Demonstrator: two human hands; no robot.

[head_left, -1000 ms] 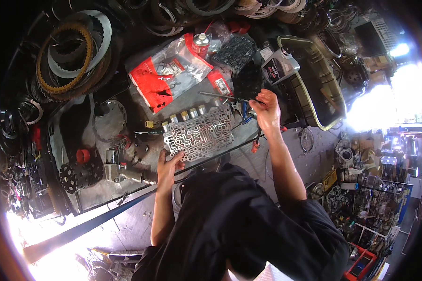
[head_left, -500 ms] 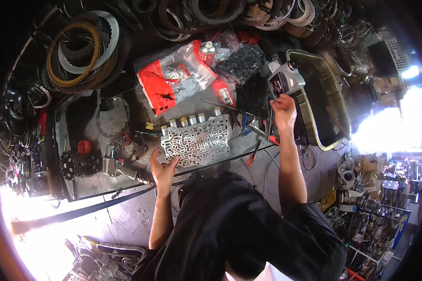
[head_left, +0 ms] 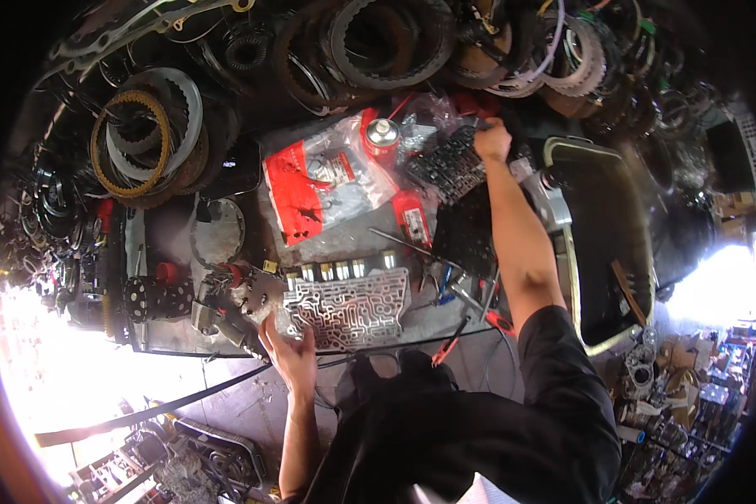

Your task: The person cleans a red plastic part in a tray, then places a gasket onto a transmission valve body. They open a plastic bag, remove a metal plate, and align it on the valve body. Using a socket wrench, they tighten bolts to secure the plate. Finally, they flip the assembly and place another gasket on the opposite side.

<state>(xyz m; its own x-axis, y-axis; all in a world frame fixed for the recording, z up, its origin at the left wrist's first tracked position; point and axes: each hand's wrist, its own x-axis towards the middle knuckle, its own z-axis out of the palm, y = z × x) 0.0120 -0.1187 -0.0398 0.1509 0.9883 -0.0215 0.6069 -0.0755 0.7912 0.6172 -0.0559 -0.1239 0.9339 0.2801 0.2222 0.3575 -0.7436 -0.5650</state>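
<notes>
A silver valve body (head_left: 349, 311) with a maze of channels lies near the bench's front edge, several metal solenoids (head_left: 357, 269) standing along its far side. My left hand (head_left: 290, 357) is at its near left corner, thumb and fingers apart, holding nothing. Farther off, my right hand (head_left: 493, 141) has its fingers closed at the far right corner of a dark, grooved valve body plate (head_left: 449, 164). The fingertips are partly hidden there. Left of this plate stand a red spray can (head_left: 382, 139) and a red and clear plastic bag (head_left: 328, 185).
Pliers and screwdrivers (head_left: 458, 294) lie right of the silver valve body. A large oil pan (head_left: 567, 294) and a grey bottle (head_left: 550, 202) stand at the right. Toothed rings (head_left: 130, 143) are stacked at far left, with more rings (head_left: 391, 42) along the back.
My right hand has moved away from beside the grey bottle, forward and left to the dark plate. My left hand stays by the silver valve body. The whole view has shifted.
</notes>
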